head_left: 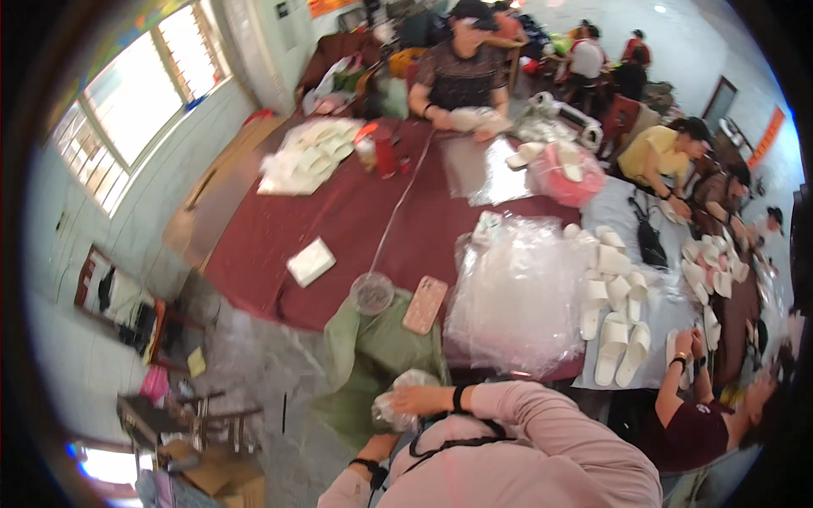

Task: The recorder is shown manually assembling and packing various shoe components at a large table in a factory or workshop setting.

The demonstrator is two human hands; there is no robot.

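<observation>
My right hand is closed around a crumpled clear plastic bag close to my body; what is inside cannot be made out. Just below it my left hand comes up, its fingers hidden by the bag and my sleeve. A green cloth hangs over the table edge beneath the bag. On the cloth's upper end rest a round clear tub and a phone in a pink patterned case. Right of the phone lies a stack of clear plastic bags.
White slippers crowd the dark red table on the right. A white packet lies left; pale slippers in plastic lie beyond. Across the table a person handles a plastic-wrapped item. Other people work along the right side.
</observation>
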